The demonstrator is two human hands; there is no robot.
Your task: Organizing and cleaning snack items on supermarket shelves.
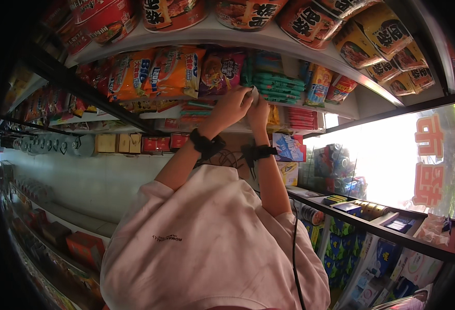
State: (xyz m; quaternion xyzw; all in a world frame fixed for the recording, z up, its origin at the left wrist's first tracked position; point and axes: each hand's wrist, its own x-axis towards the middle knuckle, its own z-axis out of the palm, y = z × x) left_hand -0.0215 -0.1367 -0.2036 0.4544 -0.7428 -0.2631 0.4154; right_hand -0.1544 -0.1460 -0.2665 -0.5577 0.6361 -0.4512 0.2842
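My left hand (232,107) and my right hand (259,113) meet in front of the snack shelf, fingers closed in a pinch. Between the fingertips is a small whitish thing (254,93), too small to name. Just behind them lies a stack of flat teal packets (278,87). A purple snack bag (221,71) stands to the left of that stack, beside orange noodle bags (174,72). To the right are a blue-and-yellow bag (318,87) and a red bag (341,89). Both wrists wear black bands.
Instant noodle tubs (176,13) fill the shelf above. Pink packets (303,118) lie on the shelf below, and a blue box (288,147) stands under them. A bright window (382,155) and more stocked shelving (361,253) are on the right. A black cable (295,248) runs along my right side.
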